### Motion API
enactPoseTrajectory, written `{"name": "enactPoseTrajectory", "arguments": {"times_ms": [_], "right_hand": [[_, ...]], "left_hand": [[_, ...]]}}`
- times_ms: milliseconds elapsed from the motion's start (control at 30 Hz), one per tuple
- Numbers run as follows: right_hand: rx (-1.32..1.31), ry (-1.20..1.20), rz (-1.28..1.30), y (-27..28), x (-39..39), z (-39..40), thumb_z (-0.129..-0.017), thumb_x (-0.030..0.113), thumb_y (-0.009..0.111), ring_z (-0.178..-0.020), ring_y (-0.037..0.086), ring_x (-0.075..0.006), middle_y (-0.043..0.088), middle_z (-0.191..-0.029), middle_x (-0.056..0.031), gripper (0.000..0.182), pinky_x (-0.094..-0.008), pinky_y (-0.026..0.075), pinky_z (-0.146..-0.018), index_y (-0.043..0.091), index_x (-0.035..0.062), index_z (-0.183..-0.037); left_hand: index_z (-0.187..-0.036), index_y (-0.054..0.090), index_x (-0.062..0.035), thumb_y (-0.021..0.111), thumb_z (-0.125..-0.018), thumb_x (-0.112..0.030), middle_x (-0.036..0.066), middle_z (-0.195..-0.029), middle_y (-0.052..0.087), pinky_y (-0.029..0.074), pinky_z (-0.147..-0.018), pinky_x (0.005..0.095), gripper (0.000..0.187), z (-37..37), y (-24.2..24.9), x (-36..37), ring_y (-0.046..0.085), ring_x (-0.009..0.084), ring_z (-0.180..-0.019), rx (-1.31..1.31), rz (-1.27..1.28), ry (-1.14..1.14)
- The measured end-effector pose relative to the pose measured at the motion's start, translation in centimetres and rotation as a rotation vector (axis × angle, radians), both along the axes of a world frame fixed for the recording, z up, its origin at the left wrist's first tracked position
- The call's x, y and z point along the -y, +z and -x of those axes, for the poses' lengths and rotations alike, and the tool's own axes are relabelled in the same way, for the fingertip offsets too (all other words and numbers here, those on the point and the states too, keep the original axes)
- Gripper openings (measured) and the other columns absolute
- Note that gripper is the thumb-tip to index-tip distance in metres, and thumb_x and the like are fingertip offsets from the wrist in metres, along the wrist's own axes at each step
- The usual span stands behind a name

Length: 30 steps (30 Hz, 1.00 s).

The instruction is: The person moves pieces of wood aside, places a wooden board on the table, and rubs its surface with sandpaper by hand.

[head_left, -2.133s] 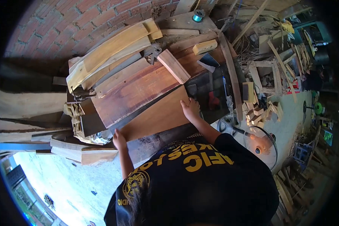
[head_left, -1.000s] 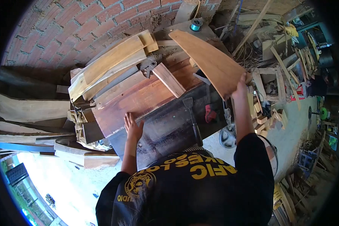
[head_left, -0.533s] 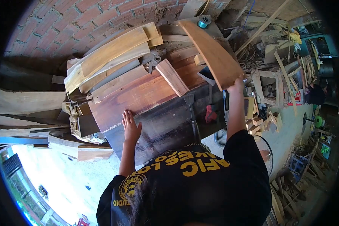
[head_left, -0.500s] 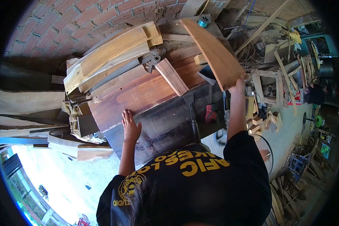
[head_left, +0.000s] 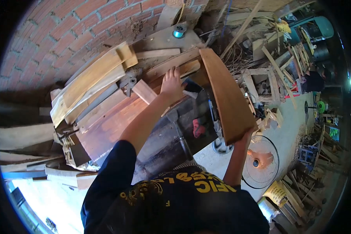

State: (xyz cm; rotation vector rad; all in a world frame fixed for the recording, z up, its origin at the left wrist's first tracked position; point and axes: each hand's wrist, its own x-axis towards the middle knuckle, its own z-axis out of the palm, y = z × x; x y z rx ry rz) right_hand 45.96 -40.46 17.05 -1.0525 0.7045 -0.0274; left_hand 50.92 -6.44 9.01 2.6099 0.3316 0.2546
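My right hand (head_left: 243,137) grips the near lower end of a long tapered brown wooden board (head_left: 226,97), which is held up on edge at the right of the worktable. Over the table's far part, my left hand (head_left: 171,82) reaches out with its fingers extended, close to a dark wedge-shaped piece (head_left: 192,86). What lies under its palm is hidden. A short wooden block (head_left: 144,91) lies just left of my left forearm. Nearer to me on the dark tabletop (head_left: 156,146) are a flat-bladed tool (head_left: 179,134) and a tool with a red handle (head_left: 199,128).
Curved wooden boards (head_left: 91,80) are stacked at the table's far left, before a brick wall (head_left: 72,29). A spool (head_left: 179,31) sits at the back. On the right stand a floor fan (head_left: 260,162) and heaped scrap wood. Another person (head_left: 313,81) is farther off.
My left hand has lifted from the table's left part and reached far across it. My right hand has brought the board lower and nearer to me. The camera view has shifted right.
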Motion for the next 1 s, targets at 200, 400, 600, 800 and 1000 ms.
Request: {"name": "enactPoseTrajectory", "arguments": {"times_ms": [200,400,600,800,1000], "right_hand": [[0.006,-0.02,0.012,0.1,2.3,2.4,-0.092,0.06,0.034,-0.127,0.039,-0.0311,0.035,-0.144,-0.0106,0.068,-0.0472,0.035,-0.103,0.031,0.0133,-0.141],[-0.038,0.084,-0.039,-3.1,1.2,0.2,-0.091,0.06,0.037,-0.128,0.038,-0.0301,0.035,-0.144,-0.0082,0.069,-0.0453,0.033,-0.103,0.031,0.0139,-0.141],[-0.111,0.178,-0.036,-4.5,-5.6,-4.4,-0.091,0.061,0.036,-0.132,0.033,-0.0302,0.033,-0.145,-0.0091,0.071,-0.0462,0.027,-0.107,0.028,0.0131,-0.143],[0.036,0.327,-0.112,-12.2,-6.9,-9.2,-0.088,0.064,0.039,-0.126,0.04,-0.0334,0.035,-0.143,-0.0131,0.079,-0.0505,0.034,-0.102,0.027,0.008,-0.142],[0.054,0.275,0.027,-12.8,-8.2,-7.9,-0.089,0.062,0.039,-0.124,0.042,-0.0329,0.037,-0.14,-0.0135,0.076,-0.0488,0.037,-0.1,0.029,0.0066,-0.141]], "left_hand": [[-0.119,0.045,0.0001,0.071,-0.075,-0.033,0.018,-0.125,0.048,0.043,-0.096,0.0391,0.061,-6.8,-1.0,-1.2,0.047,0.0326,-0.118,-0.289,-0.023,-0.06],[-0.095,0.052,0.0038,0.074,-0.074,-0.039,0.025,-0.085,0.061,0.048,-0.072,0.0415,0.052,2.1,4.3,-1.5,0.061,0.0379,-0.082,0.202,0.602,0.273],[-0.118,0.05,0.0001,0.057,-0.092,-0.025,0.006,-0.105,0.062,0.05,-0.08,0.0293,0.036,21.2,4.9,-1.7,0.06,0.0141,-0.092,0.125,1.389,0.618],[-0.111,0.056,-0.0027,0.057,-0.092,-0.028,0.006,-0.1,0.065,0.051,-0.075,0.0309,0.032,29.3,0.2,-2.9,0.064,0.0166,-0.086,0.072,1.456,0.946],[-0.107,0.057,-0.0031,0.06,-0.089,-0.033,0.005,-0.092,0.065,0.05,-0.068,0.0289,0.035,25.5,-2.1,-3.6,0.063,0.0148,-0.082,0.061,1.343,1.03]]}}
